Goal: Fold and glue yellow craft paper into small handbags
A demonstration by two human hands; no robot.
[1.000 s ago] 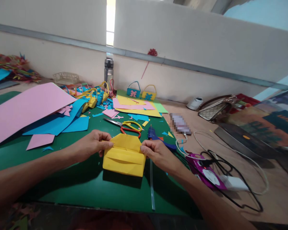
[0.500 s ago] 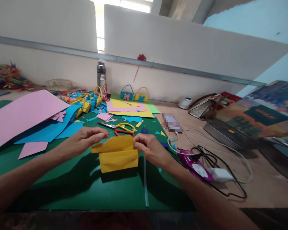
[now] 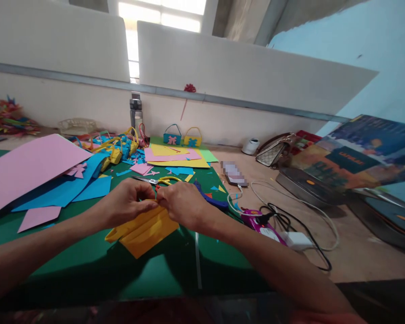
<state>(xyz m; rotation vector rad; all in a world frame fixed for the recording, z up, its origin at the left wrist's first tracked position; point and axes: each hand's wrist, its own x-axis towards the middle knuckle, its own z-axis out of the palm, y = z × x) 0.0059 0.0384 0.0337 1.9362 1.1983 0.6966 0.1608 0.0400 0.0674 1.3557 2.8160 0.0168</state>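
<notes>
A folded yellow paper piece [image 3: 148,229], shaped like a small box or bag, hangs tilted over the green mat [image 3: 141,283]. My left hand [image 3: 128,202] pinches its upper edge with thumb and fingers. Close against it, my right hand [image 3: 185,204] grips the same edge, its fingertips partly hidden behind the hand. Just beyond my hands lie scissors [image 3: 169,180] with yellow and red handles, partly covered by my right hand. A clear glue stick [image 3: 198,265] lies on the mat below my right wrist. A blue glue gun [image 3: 212,200] is right of my right hand.
Pink sheets [image 3: 37,166] and blue sheets [image 3: 64,191] lie at left, with small paper bags [image 3: 116,155] behind. Two decorated bags stand at the back, including a yellow one [image 3: 192,138]. At right are a phone [image 3: 234,174], a purple power strip [image 3: 261,227] and cables.
My hands have come together at the paper's top edge. The yellow paper has tilted, its left end lower, and shifted slightly left. The view has turned a little.
</notes>
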